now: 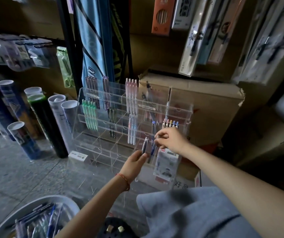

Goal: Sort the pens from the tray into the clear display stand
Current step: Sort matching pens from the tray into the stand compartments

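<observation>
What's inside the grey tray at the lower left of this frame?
A loose pile of pens, mostly blue and clear barrels, lies in the tray. The pile covers the tray floor, and the near part is cut off by the frame edge.

Tray [55,198] cut off by bottom edge; its pens [41,220] blurred, count unclear; held pen [145,146] smeared, perhaps clear-bodied.

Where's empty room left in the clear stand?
Bare: front low compartments of the stand, below the green pens, left of the left hand; also the top slot between purple pens and pink pens. Crowded: lower right, where the right hand pinches a blue pen beside the left's clear pen.
</observation>
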### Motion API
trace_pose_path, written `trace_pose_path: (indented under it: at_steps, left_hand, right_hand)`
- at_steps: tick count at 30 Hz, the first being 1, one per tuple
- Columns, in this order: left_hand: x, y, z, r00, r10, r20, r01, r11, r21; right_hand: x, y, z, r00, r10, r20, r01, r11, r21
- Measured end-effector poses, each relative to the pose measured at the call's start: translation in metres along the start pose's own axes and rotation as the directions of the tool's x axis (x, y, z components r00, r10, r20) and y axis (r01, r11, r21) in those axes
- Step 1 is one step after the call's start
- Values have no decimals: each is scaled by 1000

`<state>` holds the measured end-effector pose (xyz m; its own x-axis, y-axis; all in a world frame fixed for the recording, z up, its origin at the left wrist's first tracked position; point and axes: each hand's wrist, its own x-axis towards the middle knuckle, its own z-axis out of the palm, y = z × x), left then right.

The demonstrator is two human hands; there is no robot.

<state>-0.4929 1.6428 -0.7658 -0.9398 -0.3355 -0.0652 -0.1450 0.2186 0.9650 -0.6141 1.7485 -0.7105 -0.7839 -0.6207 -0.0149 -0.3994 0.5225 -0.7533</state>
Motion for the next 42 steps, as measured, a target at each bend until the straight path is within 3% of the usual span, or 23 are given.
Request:
trace_pose_path:
  at_steps: [7,11,19,37,40,42]
  left_hand:
    - [12,-9,-6,999,-3,33,1,998,68]
    - [17,-10,-19,990,-54,132,44,996,81]
    - [19,-15,-28,972,-143,185,154,987,-49]
    - [23,-18,-31,962,-178,207,202,974,-103]
    - [24,-17,-32,960,-183,211,205,975,-85]
    - [25,-16,-31,958,-194,209,218,971,-97]
  right_hand:
    - [-1,8,26,999,22,34,-17,991,-133]
    - [0,8,29,1000,18,7,-16,977,-211]
    - [-4,4,33,1000,-28,-14,21,928,-372]
    - [-7,3,37,1000,-27,7,27,894,-447]
    - [-4,-9,29,997,-74,26,78,907,-414]
    - [-1,-26,12,987,-155,-42,131,930,-344]
